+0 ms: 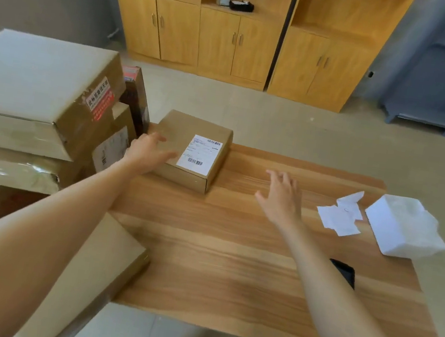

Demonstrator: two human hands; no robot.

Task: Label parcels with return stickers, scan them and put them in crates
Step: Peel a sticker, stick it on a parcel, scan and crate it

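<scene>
Fetching step in hand: left hand (148, 150) rests flat, fingers straight, on the labelled parcel (192, 150) at the table's (232, 255) far edge; right hand (280, 196) released, approaching; next, grasping both sides.

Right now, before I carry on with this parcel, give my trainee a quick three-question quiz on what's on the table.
1. True or false: the small parcel at the far edge of the table has a white label with barcodes on its top.
2. Which hand touches that parcel? A) left hand B) right hand C) both
3. Fill in: the loose white paper slips lie just to the ____ of the white stack near the table's right edge.

Key:
1. True.
2. A: the left hand rests on the parcel's top with straight fingers; the right hand hovers open over bare table.
3. Left.
</scene>
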